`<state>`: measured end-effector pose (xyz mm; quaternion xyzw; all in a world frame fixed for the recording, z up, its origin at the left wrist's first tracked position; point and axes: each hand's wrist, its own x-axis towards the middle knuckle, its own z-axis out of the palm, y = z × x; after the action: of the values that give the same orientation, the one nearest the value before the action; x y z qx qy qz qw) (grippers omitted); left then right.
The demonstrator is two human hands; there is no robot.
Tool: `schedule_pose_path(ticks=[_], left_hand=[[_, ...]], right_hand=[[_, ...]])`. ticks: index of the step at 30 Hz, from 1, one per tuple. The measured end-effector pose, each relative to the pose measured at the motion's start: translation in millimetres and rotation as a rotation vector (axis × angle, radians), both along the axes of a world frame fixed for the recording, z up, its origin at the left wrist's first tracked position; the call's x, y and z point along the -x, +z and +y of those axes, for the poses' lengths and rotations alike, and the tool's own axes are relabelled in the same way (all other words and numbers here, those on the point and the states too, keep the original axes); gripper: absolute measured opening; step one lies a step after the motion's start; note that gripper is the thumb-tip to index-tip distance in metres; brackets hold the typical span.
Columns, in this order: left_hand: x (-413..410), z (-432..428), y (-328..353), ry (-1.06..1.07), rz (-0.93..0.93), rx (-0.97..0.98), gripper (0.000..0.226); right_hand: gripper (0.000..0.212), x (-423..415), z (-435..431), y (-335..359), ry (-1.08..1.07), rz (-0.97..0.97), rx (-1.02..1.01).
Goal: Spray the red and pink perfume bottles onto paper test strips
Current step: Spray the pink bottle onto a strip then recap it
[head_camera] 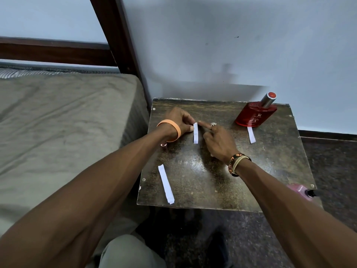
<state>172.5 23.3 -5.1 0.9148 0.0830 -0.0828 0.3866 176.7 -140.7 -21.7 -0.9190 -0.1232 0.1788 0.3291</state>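
Laying middle paper strip [195,132] on bench [195,182], pinched in left hand [178,121], touched by straight finger of right hand [217,139]. Next, likely grabbing far-right red perfume bottle [255,116].

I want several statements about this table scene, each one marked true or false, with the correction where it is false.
1. Three paper strips are on the table. True: the middle strip, the far right strip and the front left strip.
2. The red bottle lies on its side. False: it stands upright at the far right corner.
3. The left hand and the right hand both touch the middle strip. True.
4. The right hand holds the pink bottle. False: that bottle sits untouched at the near right edge, partly hidden behind the right arm.
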Motion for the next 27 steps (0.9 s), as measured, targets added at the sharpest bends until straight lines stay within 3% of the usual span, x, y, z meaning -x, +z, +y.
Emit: schedule_pose_path(ticks=[6,12,19,27], left_hand=[[7.5,13.3,19.1,0.051,-0.068,-0.057,0.017],[43.0,1.1,35.8,0.067,-0.156,-0.077,0.013],[104.1,-36.4,65.7,0.024,-0.152,-0.082,0.013],[149.7,-28.7,76.0,0.194,-0.106,-0.039,0.014]], right_hand=[[0.044,16.0,-19.4,4.8,-0.245,0.113,-0.333],[0.034,57.1,-40.1,25.9,-0.26,-0.067,-0.256],[0.029,96.8,-62.2,83.4,-0.14,-0.12,-0.204],[0.031,125.5,-37.1,102.8,0.01,-0.106,-0.16]])
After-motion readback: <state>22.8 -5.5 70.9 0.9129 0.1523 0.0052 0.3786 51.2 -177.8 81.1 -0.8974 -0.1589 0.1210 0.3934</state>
